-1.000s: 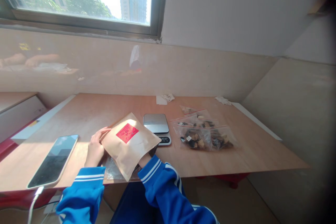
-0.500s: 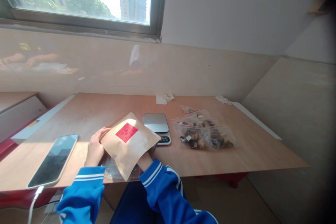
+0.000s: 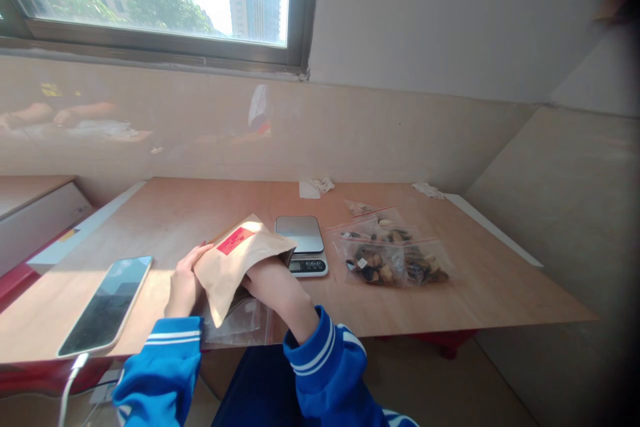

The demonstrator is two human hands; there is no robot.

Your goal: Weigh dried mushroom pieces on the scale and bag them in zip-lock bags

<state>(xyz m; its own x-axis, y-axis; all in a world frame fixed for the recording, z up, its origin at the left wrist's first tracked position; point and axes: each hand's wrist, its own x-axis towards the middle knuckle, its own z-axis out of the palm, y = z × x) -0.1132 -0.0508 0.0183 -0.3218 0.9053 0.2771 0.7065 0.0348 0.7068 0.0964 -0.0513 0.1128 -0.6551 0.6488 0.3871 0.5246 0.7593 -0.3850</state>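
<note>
A tan paper bag (image 3: 225,273) with a red square label (image 3: 235,240) is tilted over the near part of the table, its mouth facing me. My left hand (image 3: 186,277) grips the bag's left edge, fingers behind and along it. My right hand (image 3: 265,280) reaches through the mouth into the bag; its fingers are hidden inside. Clear plastic zip bags (image 3: 240,327) lie flat beneath the paper bag at the table's front edge. Just behind it stands a kitchen scale (image 3: 300,233) with a silver plate and dark display, partly covered by the bag's corner.
Right of the scale lie several clear zip bags (image 3: 395,260) filled with brown and black dried pieces. A phone (image 3: 107,307) with a white cable rests at the left. Crumpled white paper (image 3: 323,185) sits by the wall, another white scrap (image 3: 428,190) farther right.
My right hand has pushed deeper into the paper bag, which now tips back with its mouth opened wider. My left hand keeps hold of the bag's left edge.
</note>
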